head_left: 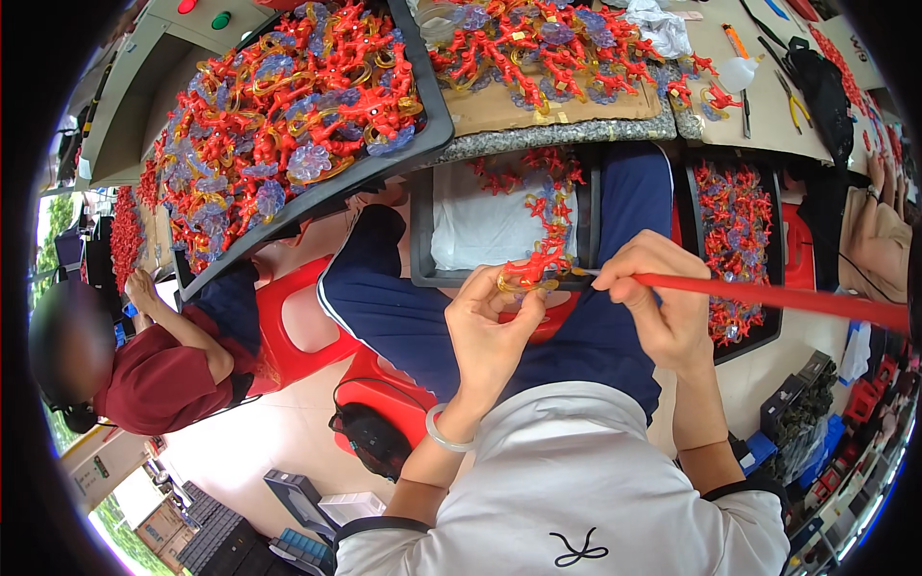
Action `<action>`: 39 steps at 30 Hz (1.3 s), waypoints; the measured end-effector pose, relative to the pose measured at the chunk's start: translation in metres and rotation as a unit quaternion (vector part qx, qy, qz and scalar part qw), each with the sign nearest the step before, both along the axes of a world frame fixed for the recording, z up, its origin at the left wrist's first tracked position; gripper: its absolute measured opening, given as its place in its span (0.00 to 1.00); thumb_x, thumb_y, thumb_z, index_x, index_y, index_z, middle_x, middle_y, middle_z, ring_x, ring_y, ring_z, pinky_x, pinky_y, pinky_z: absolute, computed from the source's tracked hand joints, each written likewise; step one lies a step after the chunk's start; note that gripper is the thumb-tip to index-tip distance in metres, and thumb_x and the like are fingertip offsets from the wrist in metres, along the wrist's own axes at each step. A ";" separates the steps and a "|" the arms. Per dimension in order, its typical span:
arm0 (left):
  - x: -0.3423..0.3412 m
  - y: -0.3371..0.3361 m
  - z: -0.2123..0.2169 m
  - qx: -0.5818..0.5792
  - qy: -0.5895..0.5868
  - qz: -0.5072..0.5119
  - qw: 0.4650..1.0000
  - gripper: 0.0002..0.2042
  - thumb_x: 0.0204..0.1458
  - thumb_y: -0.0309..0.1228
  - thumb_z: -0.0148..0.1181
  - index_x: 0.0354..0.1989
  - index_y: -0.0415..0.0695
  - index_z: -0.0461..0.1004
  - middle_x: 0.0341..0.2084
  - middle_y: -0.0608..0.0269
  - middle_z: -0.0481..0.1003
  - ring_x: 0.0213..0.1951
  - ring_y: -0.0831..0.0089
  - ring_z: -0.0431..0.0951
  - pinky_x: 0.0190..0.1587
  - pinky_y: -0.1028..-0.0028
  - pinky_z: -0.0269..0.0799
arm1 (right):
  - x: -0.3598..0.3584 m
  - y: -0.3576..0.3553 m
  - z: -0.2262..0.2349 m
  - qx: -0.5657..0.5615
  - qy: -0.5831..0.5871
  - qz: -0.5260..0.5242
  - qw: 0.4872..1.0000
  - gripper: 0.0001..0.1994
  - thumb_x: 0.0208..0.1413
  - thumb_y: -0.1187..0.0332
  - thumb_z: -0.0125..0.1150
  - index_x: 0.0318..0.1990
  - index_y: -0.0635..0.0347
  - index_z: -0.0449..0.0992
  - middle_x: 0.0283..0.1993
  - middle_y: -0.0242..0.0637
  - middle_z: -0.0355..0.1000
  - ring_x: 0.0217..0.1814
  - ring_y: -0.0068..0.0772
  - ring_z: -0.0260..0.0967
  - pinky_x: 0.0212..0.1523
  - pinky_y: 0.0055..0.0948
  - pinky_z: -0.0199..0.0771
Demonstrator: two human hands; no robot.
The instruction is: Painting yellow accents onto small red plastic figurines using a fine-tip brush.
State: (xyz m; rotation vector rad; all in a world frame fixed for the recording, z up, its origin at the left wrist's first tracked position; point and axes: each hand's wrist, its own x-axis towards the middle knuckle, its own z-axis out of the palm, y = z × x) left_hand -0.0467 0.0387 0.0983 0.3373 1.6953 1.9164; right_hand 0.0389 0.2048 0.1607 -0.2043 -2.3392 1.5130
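Wearer: a white top fills the lower middle of the frame, with two bare forearms rising from it and one pale bangle (444, 434) on the left wrist.
Left hand: the left hand (492, 324), centre frame, has its fingers pinched on one small red coral-shaped plastic piece with an amber ring (534, 271).
Right hand: the right hand (661, 305), just right of centre, is clenched around one long red plastic rod (788, 298) that runs off to the right edge; the rod's near tip meets the coral piece between the two hands.
Lap tray: one dark rectangular tray lined with white cloth (480, 230) lies on the dark blue trousers just above the hands, holding a loose string of the same red pieces along its right side; too tangled to count.
Side bin: one dark bin of red and lilac pieces (735, 230) stands at the right knee.
Stools: two red plastic stools (298, 322) show left of centre.
Neighbour: one person in a dark red shirt (163, 374) sits at the left edge.
Upper trays: one large dark tray heaped with red, lilac and amber pieces (288, 106) at upper left, one sheet of brown cardboard with another heap (499, 110) at top centre.
Tools: one pair of yellow-handled pliers (793, 104) at upper right.
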 end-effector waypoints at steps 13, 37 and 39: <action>-0.006 -0.002 0.004 -0.064 -0.099 -0.035 0.992 0.07 0.47 0.16 0.60 0.35 0.31 0.76 0.26 0.66 0.78 0.26 0.90 0.73 0.27 0.89 0.66 | -0.011 -0.002 -0.010 0.098 0.013 -0.045 0.994 0.06 0.55 0.68 0.60 0.29 0.60 0.77 0.26 0.34 0.74 0.28 0.34 0.69 0.35 0.29 0.63; -0.010 -0.003 -0.019 0.286 -0.543 -0.225 0.757 0.20 0.62 0.40 0.45 0.51 0.33 0.65 0.44 0.45 0.71 0.36 0.62 0.75 0.39 0.73 0.72 | -0.016 -0.007 -0.051 -0.450 -0.051 -0.020 0.891 0.12 0.50 0.83 0.63 0.27 0.62 0.64 0.35 0.44 0.74 0.31 0.22 0.75 0.26 0.17 0.75; -0.003 0.005 -0.005 0.231 -0.412 -0.162 0.866 0.20 0.63 0.41 0.44 0.50 0.33 0.66 0.43 0.48 0.72 0.36 0.66 0.76 0.39 0.74 0.71 | -0.018 -0.012 -0.057 -0.333 -0.007 -0.079 0.940 0.12 0.49 0.82 0.64 0.25 0.63 0.65 0.32 0.41 0.75 0.33 0.22 0.75 0.31 0.19 0.76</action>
